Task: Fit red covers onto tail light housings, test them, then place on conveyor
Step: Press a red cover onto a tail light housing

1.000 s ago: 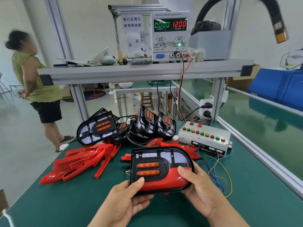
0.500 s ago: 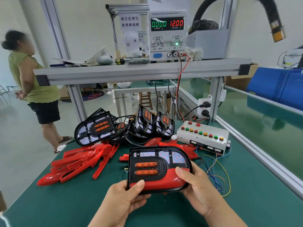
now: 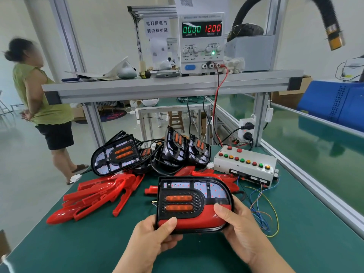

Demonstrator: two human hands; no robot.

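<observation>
I hold a black tail light housing (image 3: 189, 196) with two orange lenses above the green table. A red cover (image 3: 199, 218) sits along its lower edge. My left hand (image 3: 155, 236) grips the lower left corner with the thumb on the red cover. My right hand (image 3: 239, 227) grips the lower right side, thumb pressing the cover. Several loose red covers (image 3: 94, 196) lie in a pile to the left. More black housings (image 3: 116, 154) stand behind, tangled with black cables.
A white test box with coloured buttons (image 3: 244, 161) sits at the right with loose wires (image 3: 262, 211). A power supply (image 3: 201, 42) reading 12.00 stands on the shelf. The green conveyor (image 3: 315, 146) runs along the right. A person (image 3: 41, 103) stands at the left.
The housing has stayed in both hands with little movement. My right thumb has shifted slightly along the red cover. The person at the left has barely moved.
</observation>
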